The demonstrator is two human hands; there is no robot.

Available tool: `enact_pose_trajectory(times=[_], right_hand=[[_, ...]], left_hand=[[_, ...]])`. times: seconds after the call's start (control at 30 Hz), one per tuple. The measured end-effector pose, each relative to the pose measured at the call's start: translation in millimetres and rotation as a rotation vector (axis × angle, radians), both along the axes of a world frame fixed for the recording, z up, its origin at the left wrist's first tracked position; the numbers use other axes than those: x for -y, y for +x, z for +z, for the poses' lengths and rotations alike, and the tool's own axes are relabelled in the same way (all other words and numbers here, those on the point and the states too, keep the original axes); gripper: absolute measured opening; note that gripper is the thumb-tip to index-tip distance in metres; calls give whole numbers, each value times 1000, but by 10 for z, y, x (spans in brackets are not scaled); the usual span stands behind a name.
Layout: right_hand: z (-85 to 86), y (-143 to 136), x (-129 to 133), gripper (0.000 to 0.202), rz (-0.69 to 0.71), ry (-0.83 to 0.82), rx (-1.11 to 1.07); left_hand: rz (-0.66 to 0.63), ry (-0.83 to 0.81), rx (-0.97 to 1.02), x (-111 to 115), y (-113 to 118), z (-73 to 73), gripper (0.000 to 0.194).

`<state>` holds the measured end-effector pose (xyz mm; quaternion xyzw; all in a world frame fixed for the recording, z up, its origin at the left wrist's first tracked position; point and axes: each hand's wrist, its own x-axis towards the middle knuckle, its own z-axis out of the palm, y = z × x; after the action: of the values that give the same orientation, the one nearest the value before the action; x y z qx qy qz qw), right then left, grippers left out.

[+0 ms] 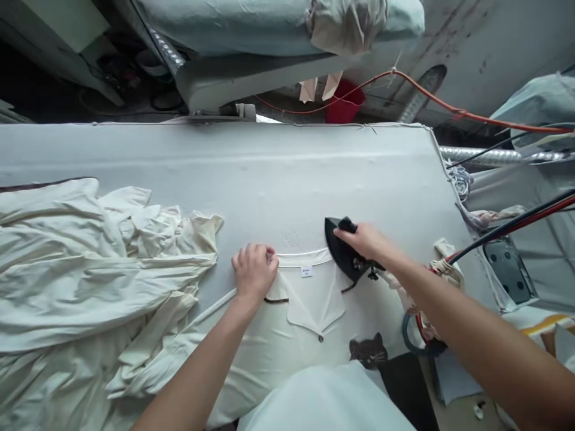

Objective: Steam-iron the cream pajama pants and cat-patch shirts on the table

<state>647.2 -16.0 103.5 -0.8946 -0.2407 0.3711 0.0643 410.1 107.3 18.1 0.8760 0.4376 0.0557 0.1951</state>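
Observation:
A cream shirt [269, 347] lies on the padded ironing table [251, 167], its collar [300, 260] toward the far side. A white label [306, 272] shows inside the neck, and a dark cat patch [369, 351] is on the chest. My left hand [255, 272] is closed on the left end of the collar, fingertips curled and partly hidden. My right hand [362, 238] grips the handle of a black iron [344, 251]. The iron rests at the collar's right end, its tip pointing away and to the left.
A heap of crumpled cream garments [99, 257] covers the table's left side. Cables [516, 224] and a cloth-wrapped hose trail right from the iron. An orange hose [449, 108] hangs beyond the far edge, near a red bucket [345, 103]. A padded board [251, 27] stands behind.

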Motion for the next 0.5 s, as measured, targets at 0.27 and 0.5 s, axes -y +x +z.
enact_pose_trajectory(times=[0.27,0.5], right_hand=[[286,-147,1102,65,-157,138,58],[159,-859,1643,59,-143,143,-103]], left_hand=[[-624,-74,205,292,1103,-155,18],[-821,25,376,177,1129,-277,19]])
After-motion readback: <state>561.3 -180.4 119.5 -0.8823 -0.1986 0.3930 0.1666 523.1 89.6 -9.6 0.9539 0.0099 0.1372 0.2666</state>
